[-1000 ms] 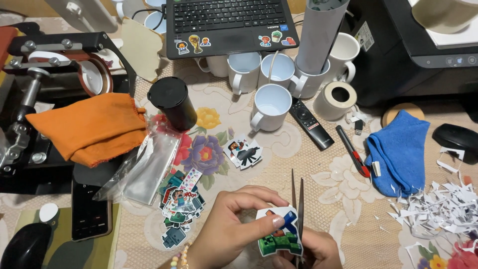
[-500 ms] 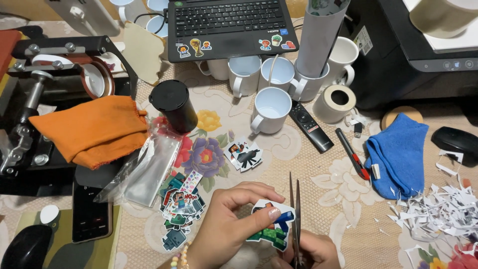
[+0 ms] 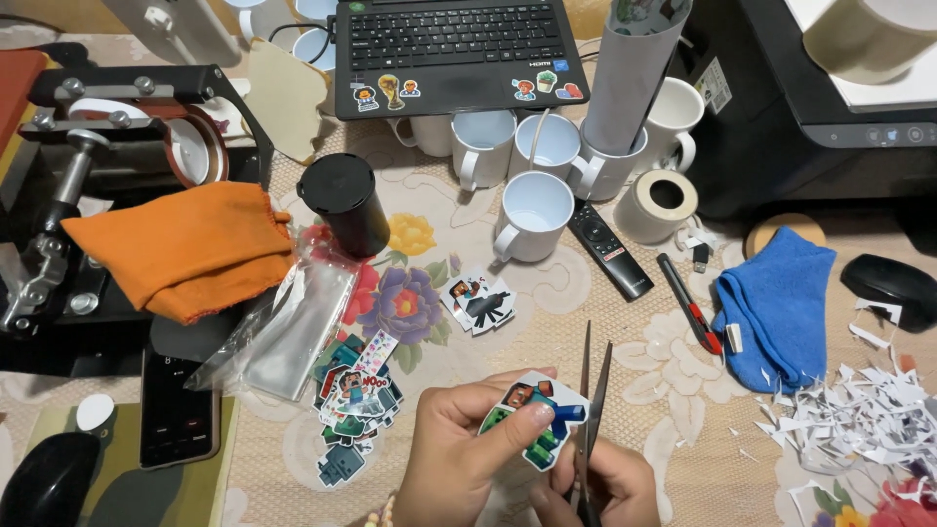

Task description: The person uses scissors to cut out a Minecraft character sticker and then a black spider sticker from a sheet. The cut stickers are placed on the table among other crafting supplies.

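My left hand [image 3: 459, 459] pinches a small printed sticker [image 3: 535, 422] of a blocky green and blue figure by its left side. My right hand [image 3: 600, 486] grips a pair of scissors [image 3: 591, 385] whose blades point up and away, slightly parted, with the sticker's right edge between them. A pile of cut stickers [image 3: 353, 402] lies just left of my hands. One more cut sticker [image 3: 478, 303] rests farther up on the flowered tablecloth [image 3: 664, 371].
Several white mugs [image 3: 532, 210], a black cylinder [image 3: 344, 203], a remote [image 3: 609, 248], a tape roll [image 3: 660, 203] and a laptop [image 3: 454, 54] sit beyond. An orange cloth [image 3: 185, 244] lies on a mug press at left. A blue cloth [image 3: 776, 303], a red cutter [image 3: 689, 303] and paper scraps [image 3: 859, 420] lie right.
The sticker has been turned and shifted in my left hand, and the scissor blades have parted a little along its right edge. The view has drifted slightly.
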